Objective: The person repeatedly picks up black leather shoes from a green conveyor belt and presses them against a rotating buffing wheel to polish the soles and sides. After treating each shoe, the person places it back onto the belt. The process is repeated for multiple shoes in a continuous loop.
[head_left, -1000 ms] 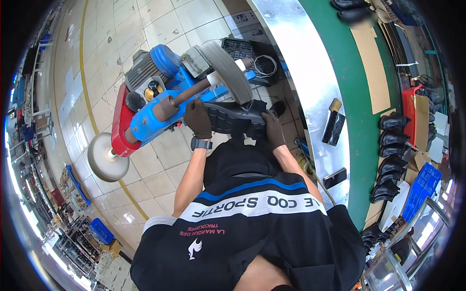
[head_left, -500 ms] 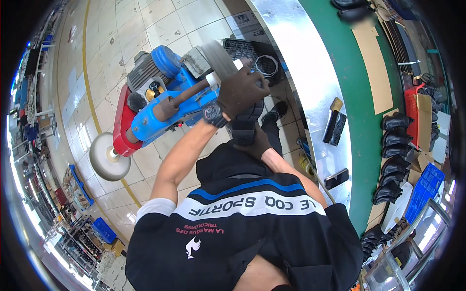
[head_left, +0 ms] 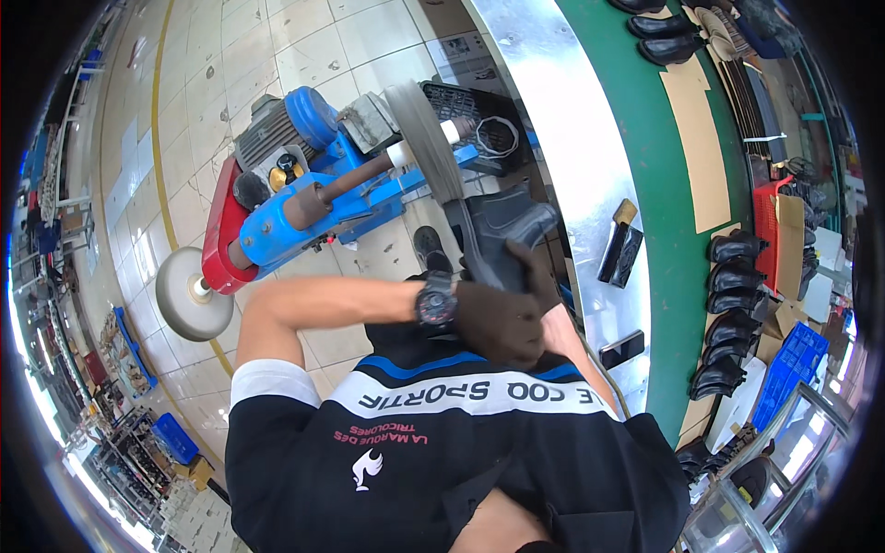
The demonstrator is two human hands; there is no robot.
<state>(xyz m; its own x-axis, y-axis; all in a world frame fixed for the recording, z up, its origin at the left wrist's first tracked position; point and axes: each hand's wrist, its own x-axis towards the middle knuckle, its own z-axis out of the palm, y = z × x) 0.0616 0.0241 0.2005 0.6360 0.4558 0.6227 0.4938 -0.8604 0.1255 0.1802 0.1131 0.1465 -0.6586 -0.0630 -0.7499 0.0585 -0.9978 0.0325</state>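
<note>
A black boot [head_left: 498, 226] is held in front of my lap, its toe pointing to the far right and its sole edge beside the grey buffing wheel [head_left: 422, 138]; whether they touch I cannot tell. My right hand [head_left: 537, 276], in a brown glove, grips the boot's ankle from the right. My left hand [head_left: 498, 323], gloved too and with a watch on its wrist, is closed at the near end of the boot's shaft, which it partly hides.
The blue machine [head_left: 277, 230] with a red guard and a second pale wheel [head_left: 194, 293] stands to the left. On the right, a metal ledge [head_left: 590, 120] bears a brush [head_left: 625, 212], a black box [head_left: 620, 255] and a phone [head_left: 622, 349]. Black shoes [head_left: 733, 288] line the green bench.
My left hand has come back from beside the wheel toward my chest. The boot has turned, its toe now swung to the right, and my right hand has shifted to its ankle.
</note>
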